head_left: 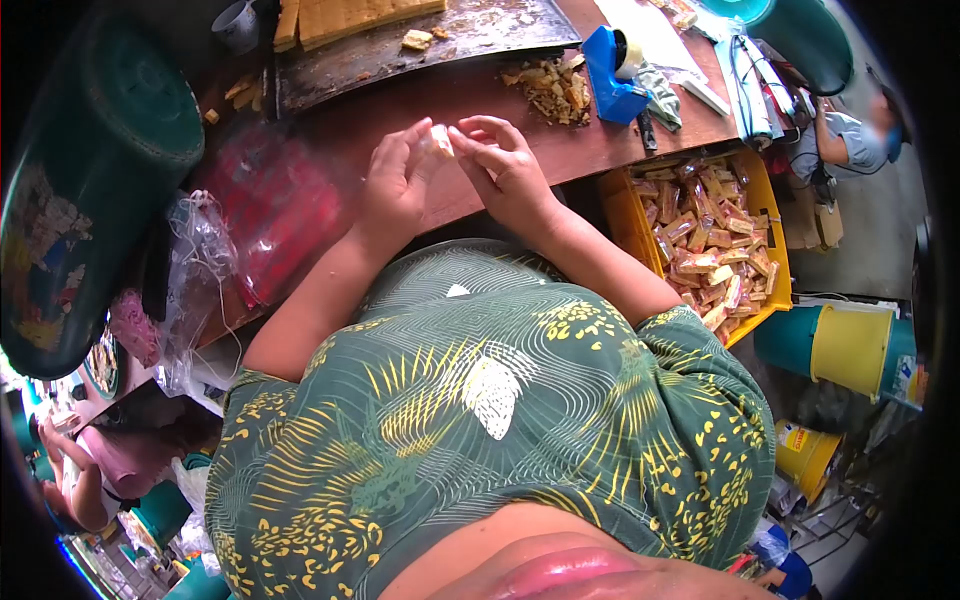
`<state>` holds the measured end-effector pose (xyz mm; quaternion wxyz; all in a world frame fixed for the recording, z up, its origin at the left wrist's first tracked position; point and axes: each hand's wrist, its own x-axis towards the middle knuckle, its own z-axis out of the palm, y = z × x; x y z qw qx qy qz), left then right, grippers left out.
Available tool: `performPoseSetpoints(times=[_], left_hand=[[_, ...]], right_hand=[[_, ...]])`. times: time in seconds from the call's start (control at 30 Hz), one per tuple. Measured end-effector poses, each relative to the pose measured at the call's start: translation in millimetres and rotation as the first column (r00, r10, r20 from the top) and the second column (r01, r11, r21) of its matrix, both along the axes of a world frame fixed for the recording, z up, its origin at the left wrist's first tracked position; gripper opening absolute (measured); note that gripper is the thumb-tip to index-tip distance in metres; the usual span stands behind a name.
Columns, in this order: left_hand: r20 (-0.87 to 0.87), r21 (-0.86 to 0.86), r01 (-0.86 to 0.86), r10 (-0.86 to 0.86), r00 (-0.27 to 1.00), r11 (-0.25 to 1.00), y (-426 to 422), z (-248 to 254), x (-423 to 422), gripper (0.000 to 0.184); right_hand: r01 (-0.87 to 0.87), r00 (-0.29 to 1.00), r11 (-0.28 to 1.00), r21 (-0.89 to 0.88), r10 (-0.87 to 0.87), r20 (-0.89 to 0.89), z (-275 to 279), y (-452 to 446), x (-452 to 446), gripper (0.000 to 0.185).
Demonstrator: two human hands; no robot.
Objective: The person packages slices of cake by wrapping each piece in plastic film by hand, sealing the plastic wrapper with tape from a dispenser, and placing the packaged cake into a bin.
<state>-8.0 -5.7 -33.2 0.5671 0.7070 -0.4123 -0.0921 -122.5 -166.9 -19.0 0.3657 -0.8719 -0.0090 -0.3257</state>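
A small wrapped piece of cake (441, 141) is held up between my two hands, above the near part of the brown table. My left hand (397, 182) pinches it from the left with thumb and fingers. From the right, the thumb and forefinger of my right hand (506, 172) close on its other end, with the remaining fingers curled. The wrapping shows only as a pale, shiny patch. Beyond my hands lies a dark baking tray (480, 62) bearing a slab of yellow cake (365, 18) and loose bits.
Right of me, a yellow crate (778, 265) holds many wrapped cake pieces (705, 235). A blue tape dispenser (613, 75) stands beside a heap of crumbs (552, 90). Red plastic packaging (275, 205) and a green tub (130, 120) are on my left. Other people sit farther off.
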Motion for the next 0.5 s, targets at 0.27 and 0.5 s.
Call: performPoseSetpoints(times=[0.27, 0.5], left_hand=[[-0.812, -0.531, 0.014, -0.513, 0.277, 0.847, -36, 47, -13, 0.035], [-0.883, -0.459, -0.076, -0.445, 0.152, 0.885, -20, 39, -5, 0.024]], right_hand=[[0.022, 0.999, 0.957, -0.288, -0.029, -0.022, 25, 6, -15, 0.065], [0.63, 0.773, 0.767, -0.124, -0.603, 0.195, 32, -152, -60, 0.06]])
